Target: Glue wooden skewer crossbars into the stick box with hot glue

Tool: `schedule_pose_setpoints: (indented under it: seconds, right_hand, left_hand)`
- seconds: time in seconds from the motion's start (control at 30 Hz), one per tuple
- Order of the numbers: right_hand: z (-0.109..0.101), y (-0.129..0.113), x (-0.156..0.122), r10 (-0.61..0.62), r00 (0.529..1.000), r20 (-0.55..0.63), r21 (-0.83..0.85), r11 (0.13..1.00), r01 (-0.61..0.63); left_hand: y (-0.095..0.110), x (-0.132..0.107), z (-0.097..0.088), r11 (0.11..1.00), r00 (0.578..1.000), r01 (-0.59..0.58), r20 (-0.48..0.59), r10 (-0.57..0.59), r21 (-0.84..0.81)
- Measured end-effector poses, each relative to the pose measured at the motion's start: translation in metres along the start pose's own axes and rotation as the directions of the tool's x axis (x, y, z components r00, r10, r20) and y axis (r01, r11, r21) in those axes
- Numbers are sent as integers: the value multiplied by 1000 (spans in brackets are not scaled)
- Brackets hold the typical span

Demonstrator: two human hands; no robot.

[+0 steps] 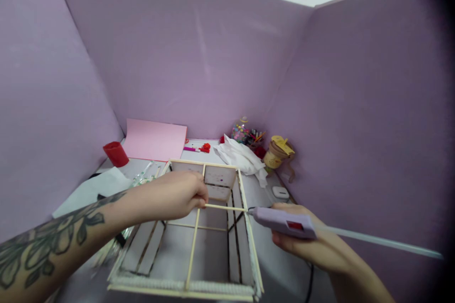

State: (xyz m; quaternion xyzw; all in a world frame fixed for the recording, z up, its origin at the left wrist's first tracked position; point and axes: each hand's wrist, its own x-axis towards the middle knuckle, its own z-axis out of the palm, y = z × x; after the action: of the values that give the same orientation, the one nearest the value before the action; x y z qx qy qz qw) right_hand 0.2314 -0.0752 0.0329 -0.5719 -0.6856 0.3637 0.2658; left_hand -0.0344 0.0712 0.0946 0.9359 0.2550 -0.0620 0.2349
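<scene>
My left hand [186, 194] is closed on a thin wooden stick [225, 207] that lies crosswise over the top of an open box frame [250, 251]. In my right hand [302, 234] is a lilac glue gun [284, 221], its nozzle at the right end of that stick, by the frame's right edge. A long clear glue stick [384, 241] juts from the gun's back. Another wooden strip [193, 251] runs lengthwise across the top. Pale panels with dark strips line the frame's sides, and white cord-like trim edges the near side. My left forearm hides part of the frame's left side.
Behind the frame are a pink sheet [154, 139], a red cup-like object [116, 154], a crumpled white bag [240, 154], a jar of colourful beads [240, 130] and a yellow-lidded cup [279, 152]. A white case [280, 192] lies right. Purple walls enclose the table.
</scene>
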Motion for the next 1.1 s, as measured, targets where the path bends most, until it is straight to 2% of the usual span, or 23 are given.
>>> schedule_pose_setpoints:
  seconds: [0.43, 0.7, 0.9, 0.97, 1.03, 1.1]
  right_hand:
    - [1, 3, 3, -22, 1000, 13, 6, 1000, 22]
    - [2, 1, -1, -23, 1000, 16, 10, 1000, 23]
    - [6, 0, -8, -26, 1000, -2, 46, 999, 26]
    - [8, 0, -13, -72, 997, 5, 74, 995, 72]
    - [13, 2, -21, -104, 995, -11, 173, 979, 104]
    - [22, 8, -29, -31, 987, -157, 356, 931, 86]
  left_hand:
    - [-3, 0, 3, 1000, 1000, -12, -13, 12, 2]
    - [3, 0, -1, 1000, 1000, 30, 11, -30, -4]
    - [-2, 1, 1, 1000, 1000, 3, -13, -3, -7]
    - [-4, 2, 3, 1000, 1000, -5, -20, 5, -1]
    - [-6, 3, 4, 1000, 1000, -14, -19, 15, 11]
    - [-7, 6, 5, 999, 1000, -22, -15, 23, 34]
